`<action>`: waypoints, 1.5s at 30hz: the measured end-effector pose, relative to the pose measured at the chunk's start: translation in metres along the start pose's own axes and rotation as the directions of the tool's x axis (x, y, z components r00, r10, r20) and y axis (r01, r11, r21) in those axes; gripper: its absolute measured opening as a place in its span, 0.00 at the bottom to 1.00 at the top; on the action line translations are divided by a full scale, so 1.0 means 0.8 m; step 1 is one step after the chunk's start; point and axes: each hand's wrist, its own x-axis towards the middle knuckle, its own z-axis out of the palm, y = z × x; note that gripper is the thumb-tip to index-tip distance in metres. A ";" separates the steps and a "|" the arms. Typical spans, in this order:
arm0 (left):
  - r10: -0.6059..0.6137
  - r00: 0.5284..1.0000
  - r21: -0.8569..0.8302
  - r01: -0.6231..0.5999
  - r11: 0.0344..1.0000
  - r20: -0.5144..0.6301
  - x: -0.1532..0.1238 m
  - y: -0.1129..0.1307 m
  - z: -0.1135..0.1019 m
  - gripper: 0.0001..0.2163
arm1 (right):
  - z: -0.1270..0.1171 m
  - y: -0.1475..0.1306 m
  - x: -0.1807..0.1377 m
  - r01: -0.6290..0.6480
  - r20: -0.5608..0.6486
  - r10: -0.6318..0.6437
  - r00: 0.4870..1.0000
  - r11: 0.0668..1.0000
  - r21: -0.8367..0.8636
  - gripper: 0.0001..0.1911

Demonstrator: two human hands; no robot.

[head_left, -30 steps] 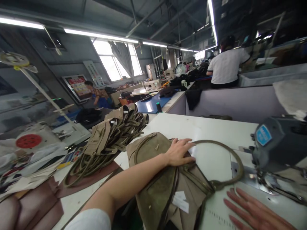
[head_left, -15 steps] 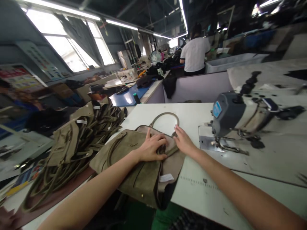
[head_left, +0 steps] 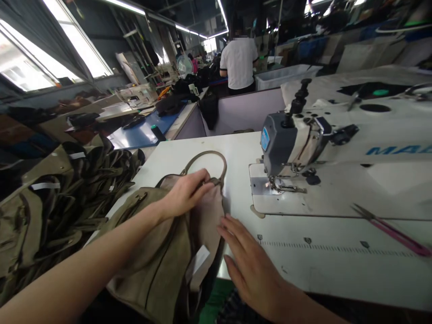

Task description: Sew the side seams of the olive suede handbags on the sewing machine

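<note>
An olive-brown canvas bag (head_left: 158, 252) lies at the near left edge of the white sewing table (head_left: 236, 153), its looped handle (head_left: 205, 157) pointing away from me. My left hand (head_left: 185, 193) rests on the bag's top edge with the fingers curled, gripping the fabric near the handle's base. My right hand (head_left: 249, 261) lies flat with fingers spread, at the bag's right edge on the table's front. A white label (head_left: 199, 261) sticks out of the bag.
A sewing machine (head_left: 303, 139) stands right of the bag. Pink-handled scissors (head_left: 388, 225) lie on its bed. A pile of similar olive bags (head_left: 57, 193) sits at the left. A person in a white shirt (head_left: 238, 58) stands far behind a grey partition (head_left: 249, 108).
The view has swung right and down. The bag slid toward me, and my left hand shifted to its top edge. My right hand drew back from the handle's base to the bag's near right side.
</note>
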 end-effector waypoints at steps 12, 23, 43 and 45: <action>0.233 0.968 0.323 -0.252 0.912 0.096 0.064 -0.020 0.084 0.11 | 0.022 0.044 0.014 0.091 0.103 -0.088 0.991 0.996 -0.020 0.17; 0.054 0.996 0.174 -0.066 0.983 0.071 0.062 -0.006 0.125 0.31 | -0.053 0.082 -0.036 -0.194 -0.043 0.198 0.979 0.978 0.078 0.21; 0.063 0.982 0.081 -0.078 0.994 0.176 0.056 0.000 0.130 0.33 | -0.051 0.075 -0.026 0.166 0.013 -0.167 0.986 0.984 0.060 0.17; -0.023 0.991 0.097 0.010 0.995 0.129 0.063 0.003 0.129 0.25 | -0.047 0.074 -0.033 0.138 -0.004 -0.138 0.990 0.989 0.048 0.16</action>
